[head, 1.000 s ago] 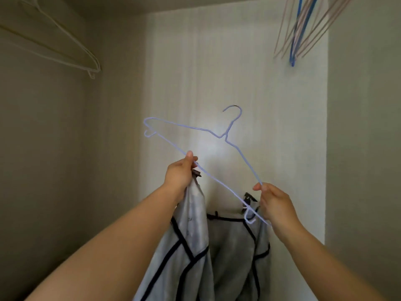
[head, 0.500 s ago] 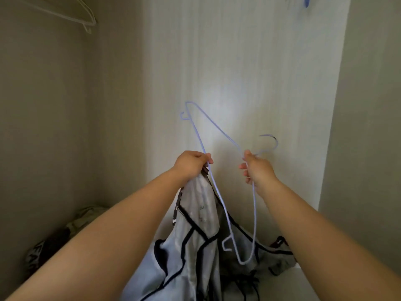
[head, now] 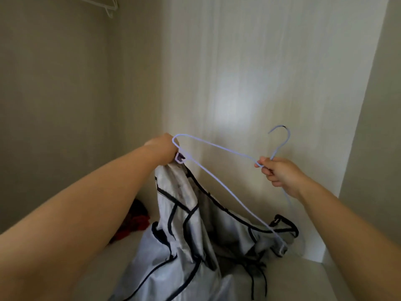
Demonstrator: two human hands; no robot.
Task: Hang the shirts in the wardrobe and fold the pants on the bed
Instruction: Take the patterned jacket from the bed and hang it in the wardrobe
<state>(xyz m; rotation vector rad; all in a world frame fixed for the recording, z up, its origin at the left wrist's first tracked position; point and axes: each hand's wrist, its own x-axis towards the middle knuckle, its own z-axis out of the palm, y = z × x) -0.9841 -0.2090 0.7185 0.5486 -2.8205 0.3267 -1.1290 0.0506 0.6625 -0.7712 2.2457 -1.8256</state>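
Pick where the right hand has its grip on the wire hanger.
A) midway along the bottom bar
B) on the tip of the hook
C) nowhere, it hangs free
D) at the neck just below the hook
D: the right hand pinches the hanger at its neck, with the hook standing free above the fingers, while the left hand grips the shirt.

A home wardrobe (head: pixel 238 61), seen from inside: pale panel walls meet in a corner, a white hanger (head: pixel 109 8) hangs top left, a lilac hanger (head: pixel 219 147) and shirt (head: pixel 180 216) are held up, and red clothes (head: pixel 138 221) lie on its floor.
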